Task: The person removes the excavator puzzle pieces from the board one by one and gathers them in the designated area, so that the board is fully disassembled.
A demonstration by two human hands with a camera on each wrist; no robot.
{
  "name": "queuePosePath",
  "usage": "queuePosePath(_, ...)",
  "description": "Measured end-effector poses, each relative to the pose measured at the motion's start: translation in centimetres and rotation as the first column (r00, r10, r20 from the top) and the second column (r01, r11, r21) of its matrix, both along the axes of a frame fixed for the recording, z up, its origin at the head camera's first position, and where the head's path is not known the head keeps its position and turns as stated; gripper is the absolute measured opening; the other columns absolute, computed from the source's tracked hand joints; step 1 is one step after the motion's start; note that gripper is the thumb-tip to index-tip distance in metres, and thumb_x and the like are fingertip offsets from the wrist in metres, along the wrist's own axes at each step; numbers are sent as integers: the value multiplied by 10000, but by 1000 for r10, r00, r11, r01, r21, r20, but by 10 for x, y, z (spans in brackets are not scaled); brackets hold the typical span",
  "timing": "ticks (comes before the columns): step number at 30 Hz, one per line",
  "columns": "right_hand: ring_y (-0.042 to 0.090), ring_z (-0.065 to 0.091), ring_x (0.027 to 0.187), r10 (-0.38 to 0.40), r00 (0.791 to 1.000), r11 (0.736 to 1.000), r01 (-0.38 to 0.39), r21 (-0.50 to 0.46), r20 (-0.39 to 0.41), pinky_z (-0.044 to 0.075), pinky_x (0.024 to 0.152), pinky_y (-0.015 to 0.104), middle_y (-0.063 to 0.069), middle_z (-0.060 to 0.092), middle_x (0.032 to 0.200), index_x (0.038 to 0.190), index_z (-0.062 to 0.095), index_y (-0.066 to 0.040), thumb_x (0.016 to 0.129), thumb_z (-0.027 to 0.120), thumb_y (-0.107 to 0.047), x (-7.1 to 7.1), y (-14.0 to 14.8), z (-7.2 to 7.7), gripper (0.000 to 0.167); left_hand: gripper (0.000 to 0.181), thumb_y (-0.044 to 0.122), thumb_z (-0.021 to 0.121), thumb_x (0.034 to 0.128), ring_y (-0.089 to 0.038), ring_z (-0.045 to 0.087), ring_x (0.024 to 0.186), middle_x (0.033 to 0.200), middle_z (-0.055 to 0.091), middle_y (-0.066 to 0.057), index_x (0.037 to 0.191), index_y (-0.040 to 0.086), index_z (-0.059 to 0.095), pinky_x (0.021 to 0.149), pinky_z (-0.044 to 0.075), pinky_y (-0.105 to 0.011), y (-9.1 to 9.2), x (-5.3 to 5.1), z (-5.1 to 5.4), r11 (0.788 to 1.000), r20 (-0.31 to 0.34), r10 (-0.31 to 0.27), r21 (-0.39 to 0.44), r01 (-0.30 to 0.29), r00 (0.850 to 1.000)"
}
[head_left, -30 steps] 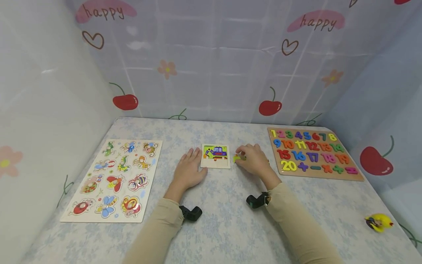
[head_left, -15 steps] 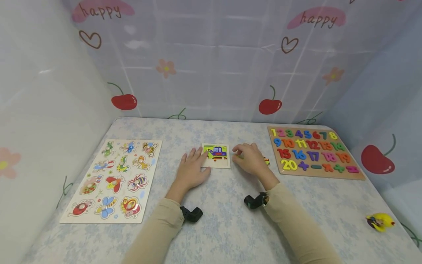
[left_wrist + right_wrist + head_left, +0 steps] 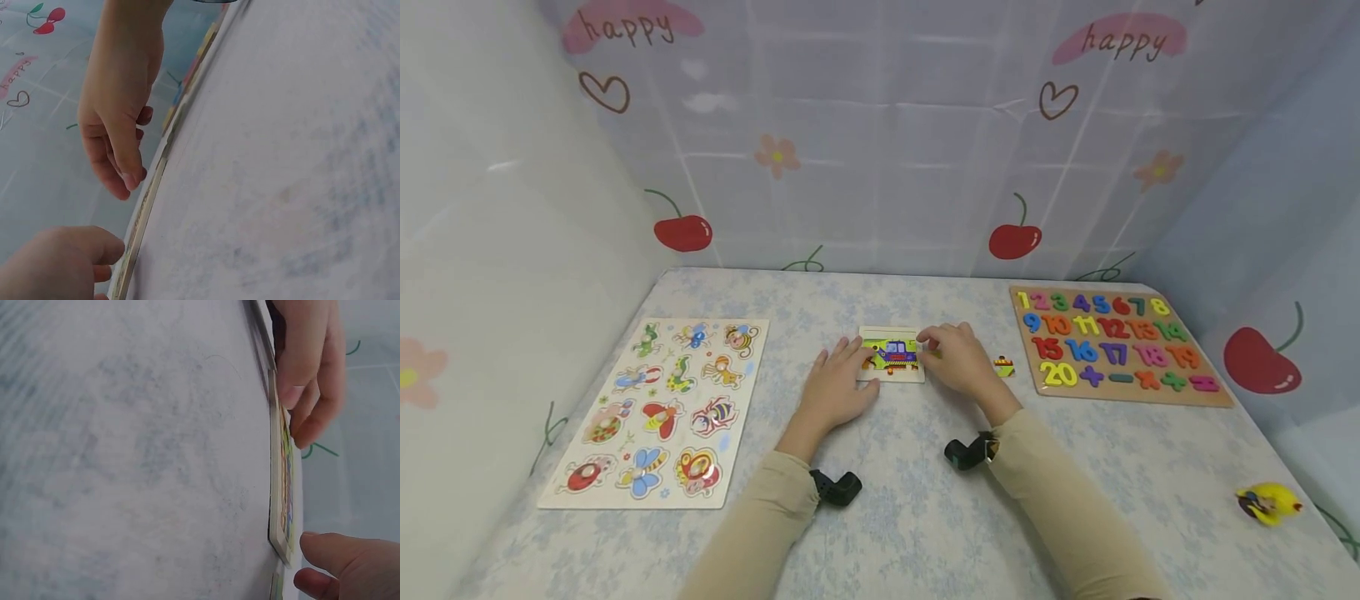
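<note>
A small wooden puzzle board (image 3: 892,377) with a vehicle picture lies flat on the table in the head view. My left hand (image 3: 835,387) is spread at its left side, fingertips resting over its left edge and part of the picture. At the right edge, my right hand (image 3: 961,360) pinches a small green piece (image 3: 935,353), mostly covered by the fingers. A bare wood strip shows along the board's far side. The right wrist view shows the board (image 3: 280,531) edge-on, with my left hand (image 3: 309,365) above and my right hand (image 3: 353,565) below.
A loose green, red and yellow piece (image 3: 1003,367) lies right of my right hand. Farther right is a number board (image 3: 1131,396); on the left, an insect puzzle board (image 3: 640,499). A yellow toy (image 3: 1268,503) sits near the right table edge.
My right hand has moved left to the board's edge, uncovering the loose piece behind it. Picture pieces on the board have shifted toward the near side. My left fingers reach farther over the board.
</note>
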State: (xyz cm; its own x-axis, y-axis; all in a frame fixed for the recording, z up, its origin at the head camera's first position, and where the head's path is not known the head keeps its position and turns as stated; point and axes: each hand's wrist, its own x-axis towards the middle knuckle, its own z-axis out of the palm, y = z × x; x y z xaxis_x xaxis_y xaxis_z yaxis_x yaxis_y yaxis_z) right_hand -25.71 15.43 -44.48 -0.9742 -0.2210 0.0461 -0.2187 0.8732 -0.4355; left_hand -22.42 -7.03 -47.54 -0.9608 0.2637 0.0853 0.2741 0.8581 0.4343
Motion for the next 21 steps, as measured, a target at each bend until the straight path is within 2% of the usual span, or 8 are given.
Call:
queuePosePath(5,233,468,943,16,1000,999,-17,50,6,426,751,350,24,647,1008,1251,675,-185,947,669,-285,-6,-6,3,321,551,416,490,963,-276,253,1524,1607,364,-20,1477,217,479,1233,207,-554,9,-5,0,999,-25,29,24,-29,999)
queuePosePath(11,237,482,945,39,999,990,-41,132,15,444,750,372,35,648,1014,1286,666,-180,960,648,-306,-13,-15,3,350,587,487,423,993,-311,209,1534,1628,312,-39,1530,251,408,1226,199,-582,27,-13,-4,993,-9,107,-43,-107,994)
queuePosePath(16,226,460,922,34,999,987,-38,156,27,412,724,349,25,615,975,1233,695,-174,964,638,-329,-15,-19,3,316,578,535,394,1002,-329,182,1539,1628,307,-48,1520,279,421,1232,190,-570,35,-14,-6,986,-5,148,-82,-148,989)
queuePosePath(21,219,456,919,32,999,988,-34,151,16,416,727,342,18,600,956,1173,700,-155,960,647,-324,-17,-19,2,277,573,546,419,991,-326,178,1540,1625,314,-38,1504,293,444,1241,183,-548,37,-14,-6,982,-13,175,-71,-175,985)
